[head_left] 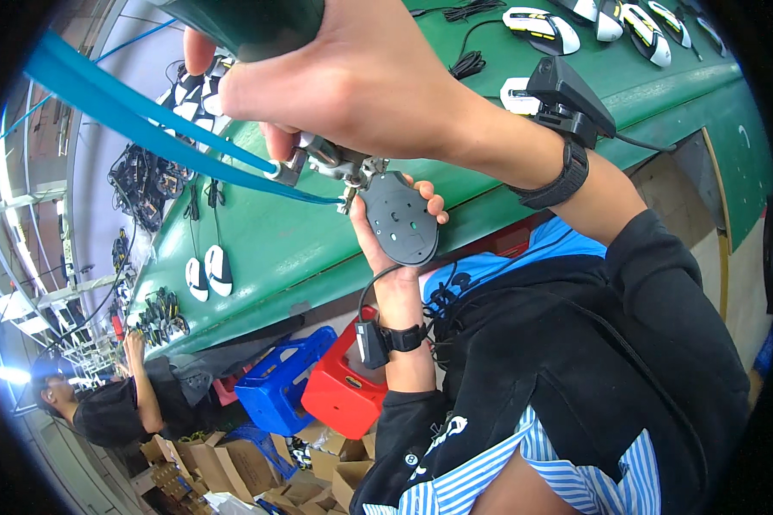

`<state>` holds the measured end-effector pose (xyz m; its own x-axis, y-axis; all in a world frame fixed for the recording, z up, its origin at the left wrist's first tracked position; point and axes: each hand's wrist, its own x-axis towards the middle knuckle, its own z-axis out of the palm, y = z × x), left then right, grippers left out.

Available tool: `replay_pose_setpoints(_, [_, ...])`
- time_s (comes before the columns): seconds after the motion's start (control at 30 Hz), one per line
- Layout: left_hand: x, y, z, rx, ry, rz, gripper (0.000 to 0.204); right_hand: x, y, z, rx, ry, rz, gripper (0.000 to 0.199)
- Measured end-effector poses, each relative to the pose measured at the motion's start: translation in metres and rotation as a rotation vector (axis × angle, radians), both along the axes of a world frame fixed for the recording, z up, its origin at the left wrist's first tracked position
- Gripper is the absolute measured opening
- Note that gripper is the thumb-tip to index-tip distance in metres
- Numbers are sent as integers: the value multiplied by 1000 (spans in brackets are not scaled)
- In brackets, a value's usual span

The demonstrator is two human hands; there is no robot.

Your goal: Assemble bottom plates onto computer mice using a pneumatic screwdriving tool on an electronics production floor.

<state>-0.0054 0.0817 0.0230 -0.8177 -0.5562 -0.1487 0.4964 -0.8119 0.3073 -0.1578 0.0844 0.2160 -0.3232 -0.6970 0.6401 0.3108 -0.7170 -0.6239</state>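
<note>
My left hand (372, 237) holds a dark grey mouse bottom shell (406, 227), its outer face with small holes turned up, fingers curled round both edges. Wrapped round the dark green body of an air screwdriver (251, 24), my right hand (339, 90) is above and beyond it. Two blue hoses (159, 129) run from the tool toward the upper left. The tool's metal nose (352, 178) comes down at the shell's far left end. Whether its tip touches a screw cannot be made out.
White and black mice (541, 30) with cables lie along the far right of the green bench (275, 249). Two more white mice (218, 270) and a black pile of parts (142, 184) are at left. Blue and red stools (348, 378), cardboard boxes (223, 463) and a seated person (120, 399) are lower left.
</note>
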Motion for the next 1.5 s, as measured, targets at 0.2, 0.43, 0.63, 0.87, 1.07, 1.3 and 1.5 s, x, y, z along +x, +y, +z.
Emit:
replay_pose_setpoints(0.2, [1, 0, 1, 3, -36, 7, 73, 0, -4, -8, 40, 135, -199, 10])
replay_pose_setpoints(0.43, [0, 0, 1, -16, -27, -6, 73, 0, -6, -10, 35, 149, -181, 10])
replay_pose_setpoints(0.63, [6, -3, -5, -74, 28, -53, 75, -4, -4, -11, 52, 215, 54, 10])
replay_pose_setpoints(0.87, [-1, -4, -1, -46, -41, -14, 72, -8, -12, 18, -139, 314, -138, 14])
replay_pose_setpoints(1.07, [1, -3, 2, -57, -49, 1, 75, 8, -3, 21, -217, 131, -177, 5])
replay_pose_setpoints(1.3, [0, 2, 16, -38, -105, 12, 71, 15, -10, 3, -29, 132, -200, 8])
replay_pose_setpoints(1.5, [3, 2, 15, -41, -139, 26, 72, 18, -12, 3, -70, 127, -199, 8])
